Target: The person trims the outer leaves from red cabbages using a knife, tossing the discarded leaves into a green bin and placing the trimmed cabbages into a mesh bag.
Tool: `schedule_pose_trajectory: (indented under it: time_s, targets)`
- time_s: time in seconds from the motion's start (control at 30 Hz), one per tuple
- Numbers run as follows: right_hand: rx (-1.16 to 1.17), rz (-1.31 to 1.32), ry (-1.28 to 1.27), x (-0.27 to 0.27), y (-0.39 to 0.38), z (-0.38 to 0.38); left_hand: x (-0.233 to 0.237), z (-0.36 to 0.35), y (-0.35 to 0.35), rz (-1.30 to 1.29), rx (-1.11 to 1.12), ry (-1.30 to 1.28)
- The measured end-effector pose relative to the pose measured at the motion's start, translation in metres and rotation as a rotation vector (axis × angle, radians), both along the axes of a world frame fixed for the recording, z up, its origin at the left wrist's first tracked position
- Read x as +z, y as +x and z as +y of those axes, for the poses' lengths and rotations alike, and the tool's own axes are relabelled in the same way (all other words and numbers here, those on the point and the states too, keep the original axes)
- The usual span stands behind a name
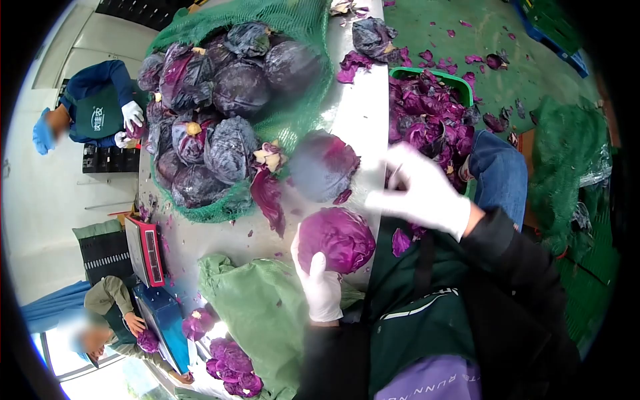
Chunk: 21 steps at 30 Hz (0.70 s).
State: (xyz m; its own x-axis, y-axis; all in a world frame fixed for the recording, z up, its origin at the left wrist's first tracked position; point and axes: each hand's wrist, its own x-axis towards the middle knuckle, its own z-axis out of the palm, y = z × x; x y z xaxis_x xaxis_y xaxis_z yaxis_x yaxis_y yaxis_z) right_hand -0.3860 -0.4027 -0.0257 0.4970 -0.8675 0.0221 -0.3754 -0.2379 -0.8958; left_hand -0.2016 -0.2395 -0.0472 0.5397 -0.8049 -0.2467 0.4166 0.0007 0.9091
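Note:
My left hand (pixel 319 283), in a white glove, cradles a peeled purple cabbage (pixel 341 240), its thumb lying along the near side. My right hand (pixel 427 190), also white-gloved, is raised beside the table edge, slightly blurred. Its thumb and fingers are apart and I see nothing between them. Just past the held cabbage, a darker red cabbage (pixel 323 165) rests on the metal table, with a loose purple leaf (pixel 269 203) and a cut-off stalk end (pixel 270 157) beside it. A green crate (pixel 460 81) full of purple leaves stands below the right hand.
A green mesh sack (pixel 280 120) holds several unpeeled cabbages (pixel 241 88). A green bag (pixel 257 313) lies on the table, near peeled cabbages (pixel 230 367) and a red-framed scale (pixel 145 252). Two other people work across the table, each touching a cabbage. Leaf scraps litter the green floor.

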Motion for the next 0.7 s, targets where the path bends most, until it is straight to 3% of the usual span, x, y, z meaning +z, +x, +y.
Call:
schedule_pose_trajectory:
  time_s: [0.13, 0.2, 0.3, 0.33, 0.37, 0.43, 0.47, 0.57, 0.6, 0.67, 0.7]
  targets:
    - [0.276, -0.041, 0.032, 0.000, 0.014, 0.034, 0.008, -0.012, -0.003, -0.061, -0.077, -0.049]
    - [0.138, -0.118, 0.150, -0.004, 0.010, 0.027, 0.011, -0.011, 0.002, -0.128, -0.104, -0.015]
    - [-0.018, -0.142, 0.186, -0.018, -0.006, -0.001, 0.005, 0.006, 0.013, 0.234, -0.150, -0.087]
    - [-0.098, -0.069, 0.079, -0.021, -0.013, -0.015, 0.004, 0.013, 0.014, 0.299, -0.133, -0.055]
    - [-0.167, -0.037, 0.321, -0.041, -0.025, -0.032, 0.005, 0.013, 0.012, 0.302, -0.109, -0.046]
    - [-0.294, -0.057, 0.024, -0.054, -0.035, -0.042, 0.010, 0.005, 0.006, 0.306, -0.060, -0.034]
    - [-0.252, 0.038, 0.050, -0.018, -0.029, -0.033, 0.012, -0.001, 0.002, 0.348, -0.048, -0.014]
    - [0.077, -0.334, 0.283, -0.015, -0.020, 0.003, 0.016, -0.025, -0.010, 0.586, 0.043, 0.081]
    - [0.166, -0.264, 0.152, -0.014, -0.015, 0.013, 0.017, -0.029, -0.011, 0.842, 0.058, 0.012]
    - [0.238, -0.149, -0.109, -0.025, -0.005, 0.031, 0.018, -0.030, -0.016, 0.790, -0.098, 0.055]
    - [0.160, -0.151, -0.009, -0.032, 0.000, 0.037, 0.018, -0.028, -0.018, 0.762, -0.171, 0.079]
